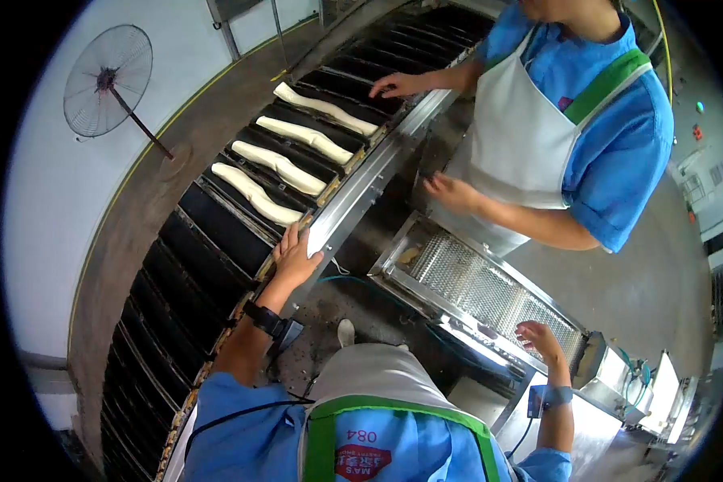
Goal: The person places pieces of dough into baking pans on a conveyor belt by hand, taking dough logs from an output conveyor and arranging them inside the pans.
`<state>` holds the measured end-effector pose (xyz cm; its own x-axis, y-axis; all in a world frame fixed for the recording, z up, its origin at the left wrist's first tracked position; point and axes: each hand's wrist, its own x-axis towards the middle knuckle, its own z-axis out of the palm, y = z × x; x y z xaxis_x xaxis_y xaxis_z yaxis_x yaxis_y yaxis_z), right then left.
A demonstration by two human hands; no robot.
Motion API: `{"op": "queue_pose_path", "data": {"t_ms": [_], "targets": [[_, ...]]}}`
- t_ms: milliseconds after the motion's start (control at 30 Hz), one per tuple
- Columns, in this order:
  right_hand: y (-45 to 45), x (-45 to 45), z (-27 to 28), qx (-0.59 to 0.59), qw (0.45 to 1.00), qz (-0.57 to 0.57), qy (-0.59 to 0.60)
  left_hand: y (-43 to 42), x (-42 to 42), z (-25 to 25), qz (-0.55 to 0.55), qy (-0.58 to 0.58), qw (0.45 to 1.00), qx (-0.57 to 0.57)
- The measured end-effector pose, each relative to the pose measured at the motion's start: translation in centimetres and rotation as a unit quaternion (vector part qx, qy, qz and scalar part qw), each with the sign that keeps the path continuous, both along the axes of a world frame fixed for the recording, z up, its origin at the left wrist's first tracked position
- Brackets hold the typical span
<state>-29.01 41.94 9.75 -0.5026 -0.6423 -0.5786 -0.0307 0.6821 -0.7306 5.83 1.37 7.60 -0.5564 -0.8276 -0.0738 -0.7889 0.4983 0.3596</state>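
My left hand [296,259] rests on the metal rail [353,193] beside a curved row of black baking tins [225,213]. Its fingers are stretched out and hold nothing. Just beyond the fingertips, a long pale dough strip [255,195] lies in one of the tins. Several more such strips lie in neighbouring tins, among them one dough strip [325,108] farther up the row. Over the near end of a textured metal conveyor [482,281] hangs my right hand [541,341], fingers loosely bent and apart, with nothing visible in it.
Across the conveyor stands a co-worker in a white apron [518,128]. One co-worker hand [398,85] reaches over the tins; the other hand [451,193] is above the conveyor's far end. A stand fan [108,80] is by the wall. Machinery [618,377] sits at right.
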Motion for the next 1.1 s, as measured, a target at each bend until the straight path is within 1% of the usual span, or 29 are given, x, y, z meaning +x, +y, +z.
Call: {"op": "queue_pose_path", "data": {"t_ms": [67, 100, 167, 200, 267, 333, 367, 400, 433, 467, 500, 533, 567, 600, 633, 667, 700, 733, 767, 800, 833, 867, 900, 933, 967, 1000, 1067, 1100], "targets": [[0.5, 0.1, 0.1, 0.012, 1.0, -0.005, 0.012, 0.0, 0.0, -0.1, 0.004, -0.004, 1.0, 0.001], [0.4, 0.7, 0.7, 0.039, 0.998, -0.046, 0.012, 0.0, 0.1, 0.1, -0.003, -0.007, 1.0, 0.001], [2.0, 0.0, -0.3, 0.028, 0.999, -0.033, 0.023, 0.3, -0.3, 0.7, 0.017, -0.014, 0.999, 0.023], [3.1, -0.2, -1.3, 0.032, 0.998, -0.04, 0.021, 0.1, -0.2, 0.2, 0.007, -0.037, 0.999, -0.019], [4.7, 0.1, -1.2, 0.079, 0.993, 0.017, 0.082, -0.2, -0.1, 1.1, -0.038, -0.013, 0.999, -0.012], [8.4, -0.4, -5.3, 0.08, 0.976, 0.094, 0.178, 0.0, -0.3, 2.4, -0.095, 0.034, 0.995, -0.005], [8.9, -0.8, -6.3, 0.116, 0.959, 0.15, 0.211, -1.0, 0.5, 0.5, -0.128, 0.057, 0.989, -0.048], [9.5, -1.1, -7.4, 0.15, 0.935, 0.207, 0.245, -0.7, 0.4, 1.2, -0.093, 0.023, 0.995, -0.005], [10.1, -1.5, -8.4, 0.179, 0.907, 0.261, 0.277, -1.2, 0.3, 0.7, -0.109, -0.01, 0.994, -0.017], [11.6, -1.5, -9.3, 0.128, 0.92, 0.223, 0.295, -2.9, 1.6, -2.0, -0.078, -0.051, 0.995, -0.027], [13.0, -1.3, -10.2, 0.075, 0.929, 0.187, 0.311, -2.9, 1.6, -1.5, -0.092, -0.044, 0.995, -0.014], [13.8, -1.4, -11.9, 0.098, 0.924, 0.152, 0.336, -1.5, 0.8, -0.5, -0.047, -0.051, 0.998, -0.005], [15.2, -1.4, -13.0, 0.1, 0.928, 0.138, 0.332, -1.4, 0.5, -0.5, -0.042, -0.063, 0.997, -0.005], [15.2, -0.9, -11.1, 0.081, 0.922, 0.149, 0.347, -1.5, 0.2, -0.5, -0.032, -0.074, 0.997, -0.005], [15.2, -0.6, -11.0, 0.074, 0.92, 0.158, 0.352, -1.3, -0.3, -0.5, -0.039, -0.077, 0.996, -0.008], [15.2, -0.1, -10.9, 0.068, 0.917, 0.166, 0.357, -2.4, -0.2, -1.8, -0.05, -0.062, 0.997, 0.005], [16.7, -0.5, -12.0, 0.098, 0.929, 0.078, 0.349, -0.7, -0.8, -0.3, -0.054, -0.043, 0.998, 0.002], [17.6, -1.3, -12.9, 0.123, 0.933, -0.004, 0.339, 1.1, -1.8, 1.0, -0.034, -0.047, 0.997, 0.045], [17.3, -1.1, -10.4, 0.226, 0.935, -0.015, 0.272, 3.1, -2.9, 1.7, -0.033, -0.027, 0.997, 0.069], [18.3, -0.3, -10.7, -0.012, 0.953, -0.176, 0.246, 3.8, -2.6, 2.6, -0.017, -0.005, 0.996, 0.086], [19.2, -1.0, -10.1, 0.018, 0.95, -0.129, 0.284, 2.9, -0.2, 0.3, -0.075, 0.013, 0.997, 0.027], [19.7, -1.5, -8.7, 0.046, 0.942, -0.082, 0.322, 4.3, -0.7, -0.2, -0.086, -0.033, 0.996, 0.015], [20.4, -2.3, -9.2, 0.094, 0.924, -0.079, 0.362, 4.0, -1.5, 0.3, -0.132, -0.049, 0.99, 0.002], [21.2, -3.1, -9.9, 0.144, 0.903, -0.076, 0.397, 3.5, -1.4, -1.8, -0.135, -0.022, 0.99, 0.023], [24.2, -5.1, -13.2, 0.112, 0.882, -0.063, 0.454, 4.5, -1.4, -1.7, -0.121, -0.033, 0.992, 0.023], [23.6, -5.5, -12.0, 0.153, 0.879, -0.057, 0.448, 5.3, -2.0, -1.5, -0.119, -0.044, 0.992, 0.026], [22.3, -6.5, -10.6, 0.195, 0.877, -0.072, 0.434, 7.2, -2.7, -0.3, -0.076, -0.081, 0.99, 0.083], [22.6, -7.1, -11.2, 0.176, 0.888, -0.075, 0.419, 7.6, -2.6, 0.0, -0.065, -0.102, 0.986, 0.116]]}}
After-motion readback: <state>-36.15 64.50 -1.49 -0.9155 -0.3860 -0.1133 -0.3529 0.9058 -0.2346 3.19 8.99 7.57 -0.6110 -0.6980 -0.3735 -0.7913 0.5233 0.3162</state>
